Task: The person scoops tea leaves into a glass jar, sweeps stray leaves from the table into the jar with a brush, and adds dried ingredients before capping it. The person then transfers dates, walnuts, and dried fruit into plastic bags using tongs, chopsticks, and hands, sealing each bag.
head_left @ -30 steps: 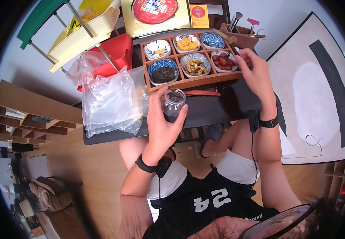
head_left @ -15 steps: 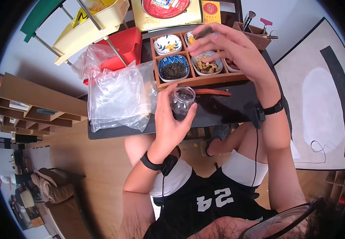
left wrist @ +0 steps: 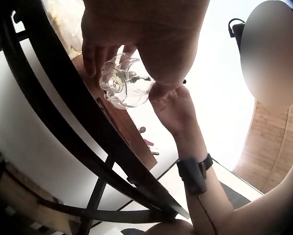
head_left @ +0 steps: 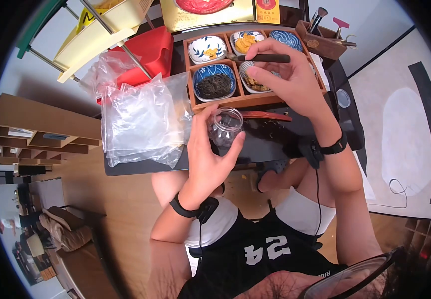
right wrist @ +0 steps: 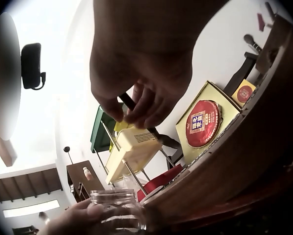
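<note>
My left hand [head_left: 204, 154] holds a clear, open-mouthed jar [head_left: 220, 135] between thumb and fingers, low in front of the wooden compartment box [head_left: 270, 99]. In the left wrist view the see-through jar [left wrist: 124, 85] shows against the box's side. My right hand [head_left: 297, 82] pinches a dark scoop [head_left: 270, 58] by its handle. The scoop's tip points left, over the divider between the bowls. Below this hand, a bowl of walnut pieces [head_left: 256, 85] is partly hidden. Left of it sits a blue bowl with dark tea leaves [head_left: 214, 86]. A white bowl [head_left: 199, 49] with yellow bits stands behind.
A red slim tool [head_left: 268, 116] lies along the box's front. Plastic bags [head_left: 141, 124] cover the table's left side, near a red bin [head_left: 150, 57]. A round lid [head_left: 343, 98] lies at the right. Behind stand a gold box [head_left: 210, 17] and a brush holder [head_left: 320, 45].
My right hand has swung left from the box's right edge, bringing the scoop over the bowls, and lowered slightly. The left hand keeps its hold on the jar in nearly the same place.
</note>
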Available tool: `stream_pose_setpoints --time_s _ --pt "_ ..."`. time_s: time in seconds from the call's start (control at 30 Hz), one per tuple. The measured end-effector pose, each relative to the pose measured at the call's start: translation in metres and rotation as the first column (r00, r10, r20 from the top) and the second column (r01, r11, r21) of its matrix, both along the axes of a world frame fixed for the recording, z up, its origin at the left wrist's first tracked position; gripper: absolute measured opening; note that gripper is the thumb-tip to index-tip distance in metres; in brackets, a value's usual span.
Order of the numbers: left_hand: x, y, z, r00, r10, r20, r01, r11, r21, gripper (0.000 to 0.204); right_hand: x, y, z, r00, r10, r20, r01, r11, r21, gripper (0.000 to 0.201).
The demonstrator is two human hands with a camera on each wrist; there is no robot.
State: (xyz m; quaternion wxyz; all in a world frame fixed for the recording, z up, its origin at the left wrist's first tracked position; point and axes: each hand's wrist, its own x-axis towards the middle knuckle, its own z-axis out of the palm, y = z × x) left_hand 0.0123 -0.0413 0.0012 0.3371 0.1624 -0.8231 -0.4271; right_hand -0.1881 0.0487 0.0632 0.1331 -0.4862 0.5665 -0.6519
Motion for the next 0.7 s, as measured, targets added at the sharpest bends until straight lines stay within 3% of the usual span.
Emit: stream_pose_setpoints --time_s 0.13,0.2,0.3,0.43,0.5,0.63,0.7 --pt "0.001 0.002 0.003 1.0 -0.002 0.023 0.002 1.0 -0.016 0.062 -0.01 -0.004 -0.01 0.991 -0.072 -0.115 0.079 0.995 0.055 0.018" --pt "0.002 0.002 0.005 0.999 0.001 0.032 -0.001 1.0 -0.013 0.062 -0.011 -0.004 -0.012 0.959 -0.123 -0.256 0.154 0.983 0.104 0.016" --pt "0.003 0.003 0.004 0.999 0.001 0.045 -0.001 1.0 -0.007 0.063 -0.003 -0.005 -0.012 0.908 -0.13 -0.399 0.181 0.979 0.093 0.014" --pt "0.004 0.004 0.001 1.0 0.013 0.015 -0.014 1.0 0.008 0.073 0.005 -0.009 -0.015 0.892 -0.101 -0.44 0.141 0.988 0.058 0.012" --pt "0.004 0.004 0.003 1.0 0.013 0.021 -0.013 1.0 0.015 0.077 0.004 -0.011 -0.02 0.771 -0.145 -0.62 0.193 0.981 0.01 0.014" --pt "0.005 0.004 0.0 0.999 0.024 0.042 -0.025 1.0 0.008 0.086 0.003 -0.011 -0.023 0.745 -0.14 -0.653 0.222 0.974 0.045 0.016" --pt "0.005 0.003 -0.002 0.999 0.031 0.045 -0.03 1.0 -0.008 0.086 0.003 -0.011 -0.023 0.781 -0.139 -0.609 0.213 0.976 0.049 0.015"
